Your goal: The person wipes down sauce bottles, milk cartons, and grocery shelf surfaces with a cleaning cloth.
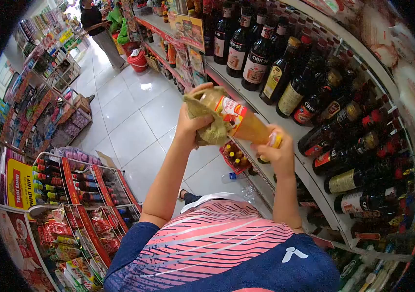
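The bottle (pixel 239 119) lies tilted between both hands, in front of the shelf (pixel 266 114) of dark bottles. The left hand (pixel 193 121) presses a cloth (pixel 210 119) around its base, fingers closed. The right hand (pixel 278 153) is closed around its capped neck.

A grocery shop aisle: long shelves (pixel 246 92) packed with dark sauce bottles (pixel 261 56), wire racks (pixel 85 190) of packaged goods opposite, a white tiled floor (pixel 129 126) between them
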Action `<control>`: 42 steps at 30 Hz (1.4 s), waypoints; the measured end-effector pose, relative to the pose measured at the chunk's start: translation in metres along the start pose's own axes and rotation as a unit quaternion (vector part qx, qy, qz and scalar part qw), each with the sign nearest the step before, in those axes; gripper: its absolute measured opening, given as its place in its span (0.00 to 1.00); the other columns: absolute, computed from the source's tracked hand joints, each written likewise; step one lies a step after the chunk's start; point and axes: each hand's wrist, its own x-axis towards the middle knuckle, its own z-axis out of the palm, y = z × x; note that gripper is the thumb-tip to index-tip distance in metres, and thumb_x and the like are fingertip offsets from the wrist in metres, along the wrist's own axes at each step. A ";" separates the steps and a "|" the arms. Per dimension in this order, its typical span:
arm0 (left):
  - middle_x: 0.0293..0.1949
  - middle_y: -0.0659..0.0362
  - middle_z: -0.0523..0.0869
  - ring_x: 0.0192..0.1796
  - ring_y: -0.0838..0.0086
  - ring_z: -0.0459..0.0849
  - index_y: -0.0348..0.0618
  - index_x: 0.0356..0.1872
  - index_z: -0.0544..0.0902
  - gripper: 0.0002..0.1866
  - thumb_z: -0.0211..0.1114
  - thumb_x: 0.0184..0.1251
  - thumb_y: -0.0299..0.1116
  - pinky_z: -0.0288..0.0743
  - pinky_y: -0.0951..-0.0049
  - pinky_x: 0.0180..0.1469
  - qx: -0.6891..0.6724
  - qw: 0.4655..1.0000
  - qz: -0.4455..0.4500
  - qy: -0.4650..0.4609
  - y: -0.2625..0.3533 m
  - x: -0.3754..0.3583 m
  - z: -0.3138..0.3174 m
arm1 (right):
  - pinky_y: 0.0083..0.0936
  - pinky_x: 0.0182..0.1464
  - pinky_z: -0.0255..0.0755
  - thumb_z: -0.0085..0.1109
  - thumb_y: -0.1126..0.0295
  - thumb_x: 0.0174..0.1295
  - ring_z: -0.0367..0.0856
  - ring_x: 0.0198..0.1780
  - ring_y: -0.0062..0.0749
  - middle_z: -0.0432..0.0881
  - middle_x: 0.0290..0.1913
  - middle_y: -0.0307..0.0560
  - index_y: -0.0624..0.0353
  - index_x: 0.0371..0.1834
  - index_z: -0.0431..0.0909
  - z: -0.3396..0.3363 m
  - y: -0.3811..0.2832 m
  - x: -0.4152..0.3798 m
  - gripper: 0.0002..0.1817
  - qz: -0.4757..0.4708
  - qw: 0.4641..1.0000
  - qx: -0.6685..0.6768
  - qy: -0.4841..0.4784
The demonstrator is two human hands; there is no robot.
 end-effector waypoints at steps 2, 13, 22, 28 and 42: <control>0.44 0.55 0.74 0.46 0.71 0.74 0.38 0.51 0.65 0.33 0.59 0.34 0.30 0.70 0.73 0.48 -0.005 0.997 -0.065 0.031 -0.014 -0.007 -0.004 | 0.19 0.39 0.70 0.60 0.81 0.41 0.74 0.36 0.22 0.75 0.35 0.44 0.64 0.42 0.68 0.000 0.003 0.003 0.21 -0.100 0.990 0.059 0.082; 0.45 0.56 0.74 0.47 0.73 0.73 0.36 0.52 0.64 0.38 0.70 0.33 0.33 0.67 0.73 0.50 -0.006 0.951 -0.287 -0.117 -0.037 -0.055 0.017 | 0.22 0.45 0.67 0.42 0.48 0.58 0.73 0.39 0.30 0.74 0.38 0.50 0.66 0.51 0.63 0.020 0.028 0.016 0.30 -0.116 0.960 0.250 0.047; 0.30 0.64 0.81 0.32 0.81 0.78 0.41 0.36 0.78 0.09 0.60 0.53 0.31 0.71 0.80 0.37 0.238 0.953 -0.157 0.100 -0.023 -0.049 0.010 | 0.21 0.42 0.66 0.41 0.51 0.60 0.74 0.37 0.25 0.76 0.34 0.45 0.64 0.42 0.70 -0.004 0.041 0.008 0.24 -0.098 0.977 0.172 0.075; 0.38 0.57 0.80 0.41 0.74 0.77 0.38 0.40 0.75 0.14 0.58 0.48 0.24 0.69 0.75 0.43 0.268 0.963 0.035 -0.016 -0.026 -0.024 0.045 | 0.22 0.44 0.65 0.50 0.58 0.57 0.73 0.40 0.24 0.76 0.39 0.48 0.65 0.46 0.68 -0.006 0.050 -0.005 0.21 -0.089 0.992 -0.087 -0.024; 0.28 0.55 0.80 0.31 0.65 0.79 0.40 0.32 0.79 0.14 0.62 0.36 0.22 0.72 0.75 0.33 0.496 0.846 0.197 -0.019 -0.056 -0.031 0.004 | 0.23 0.47 0.64 0.53 0.61 0.55 0.72 0.42 0.28 0.75 0.40 0.46 0.64 0.47 0.66 -0.049 0.075 0.011 0.21 -0.126 0.975 -0.126 0.134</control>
